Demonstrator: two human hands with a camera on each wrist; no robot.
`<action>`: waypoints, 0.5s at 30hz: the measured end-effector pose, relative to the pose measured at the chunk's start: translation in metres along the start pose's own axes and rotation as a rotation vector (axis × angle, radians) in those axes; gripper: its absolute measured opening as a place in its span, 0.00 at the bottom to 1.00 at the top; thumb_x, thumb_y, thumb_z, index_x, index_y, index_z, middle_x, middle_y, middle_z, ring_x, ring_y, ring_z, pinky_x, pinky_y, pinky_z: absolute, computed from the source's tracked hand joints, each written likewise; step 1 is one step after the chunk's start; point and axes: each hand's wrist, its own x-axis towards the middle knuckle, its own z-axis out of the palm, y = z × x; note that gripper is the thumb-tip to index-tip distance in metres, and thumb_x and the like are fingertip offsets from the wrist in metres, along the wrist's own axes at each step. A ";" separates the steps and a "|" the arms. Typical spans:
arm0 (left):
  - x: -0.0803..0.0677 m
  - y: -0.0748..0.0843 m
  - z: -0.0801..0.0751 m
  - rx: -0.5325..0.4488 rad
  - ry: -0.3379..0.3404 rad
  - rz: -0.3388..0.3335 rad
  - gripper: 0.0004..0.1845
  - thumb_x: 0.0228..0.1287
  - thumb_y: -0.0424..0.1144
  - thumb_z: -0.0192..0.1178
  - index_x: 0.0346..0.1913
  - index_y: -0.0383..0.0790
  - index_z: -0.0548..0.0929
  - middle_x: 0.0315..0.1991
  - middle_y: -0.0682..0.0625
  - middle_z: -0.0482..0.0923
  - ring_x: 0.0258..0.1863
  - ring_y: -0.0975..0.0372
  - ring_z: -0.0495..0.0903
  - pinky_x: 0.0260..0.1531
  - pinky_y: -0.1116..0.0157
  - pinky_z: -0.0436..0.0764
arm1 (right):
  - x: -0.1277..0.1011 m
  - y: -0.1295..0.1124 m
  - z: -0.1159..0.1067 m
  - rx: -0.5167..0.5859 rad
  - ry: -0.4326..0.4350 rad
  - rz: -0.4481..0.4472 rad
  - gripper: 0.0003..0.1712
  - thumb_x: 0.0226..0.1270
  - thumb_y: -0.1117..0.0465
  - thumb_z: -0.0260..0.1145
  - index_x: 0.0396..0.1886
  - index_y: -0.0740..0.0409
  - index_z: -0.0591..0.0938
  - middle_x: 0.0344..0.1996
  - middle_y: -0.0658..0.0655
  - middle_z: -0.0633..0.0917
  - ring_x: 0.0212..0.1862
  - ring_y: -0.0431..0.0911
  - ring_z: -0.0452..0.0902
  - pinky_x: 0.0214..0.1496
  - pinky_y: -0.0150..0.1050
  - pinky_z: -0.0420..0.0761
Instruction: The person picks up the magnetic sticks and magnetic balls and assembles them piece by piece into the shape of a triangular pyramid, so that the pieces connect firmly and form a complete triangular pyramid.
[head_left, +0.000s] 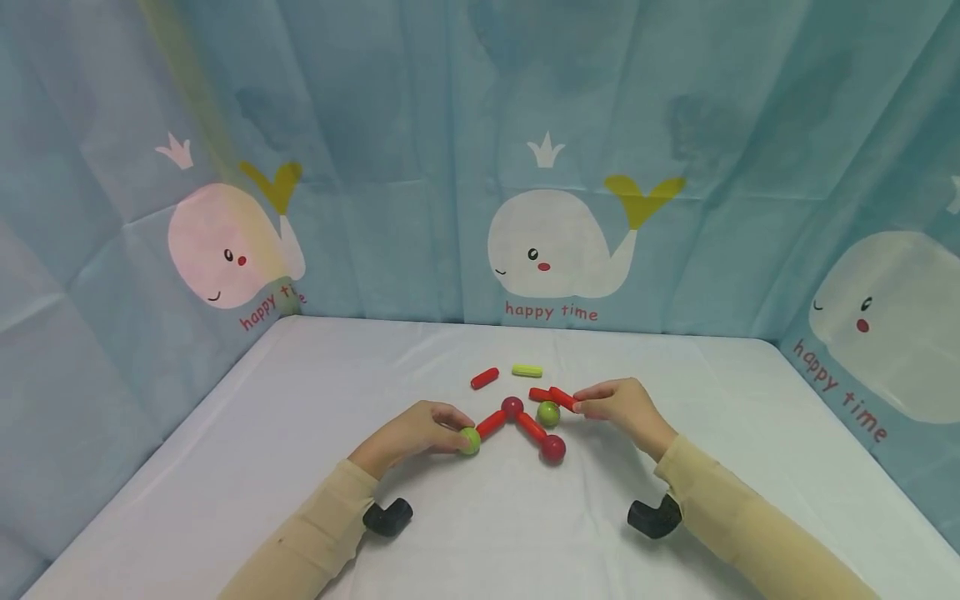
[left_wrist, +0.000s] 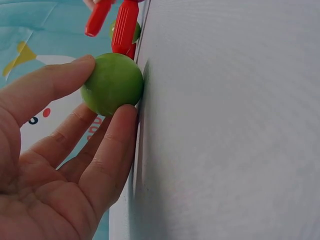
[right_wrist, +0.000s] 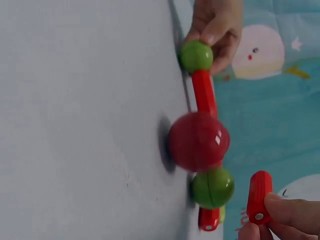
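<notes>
Red sticks and balls were laid out on the white table (head_left: 300, 433), in front of a blue whale-print curtain (head_left: 420, 167). By the look of it, the build was partly done: a chain (head_left: 517, 421) had been joined, running from a green ball (head_left: 470, 441) through a red stick (head_left: 491, 423) to a dark red ball (head_left: 512, 407), then by another stick down to a second red ball (head_left: 552, 449). A red stick (head_left: 484, 378) and a green stick (head_left: 527, 371) were left loose farther back.

The end green ball was pinched by the left hand (head_left: 412, 433) between thumb and fingers. Another red stick (head_left: 562, 398) was gripped at its end by the right hand (head_left: 622, 408), just above a second green ball (head_left: 548, 413) and not yet joined.
</notes>
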 end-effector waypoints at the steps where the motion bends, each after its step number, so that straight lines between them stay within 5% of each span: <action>1: 0.000 0.000 0.000 -0.001 0.000 0.001 0.17 0.53 0.40 0.73 0.48 0.45 0.87 0.44 0.54 0.85 0.46 0.62 0.79 0.50 0.63 0.78 | -0.003 -0.002 0.000 0.000 -0.006 -0.006 0.17 0.64 0.55 0.70 0.50 0.58 0.87 0.48 0.59 0.88 0.49 0.50 0.82 0.59 0.55 0.77; 15: 0.001 0.001 0.002 0.018 0.018 -0.015 0.16 0.53 0.40 0.73 0.47 0.45 0.88 0.44 0.54 0.85 0.46 0.62 0.79 0.50 0.61 0.79 | -0.025 -0.018 0.029 -0.018 -0.038 -0.110 0.11 0.56 0.59 0.76 0.40 0.56 0.91 0.37 0.52 0.90 0.46 0.47 0.78 0.45 0.40 0.80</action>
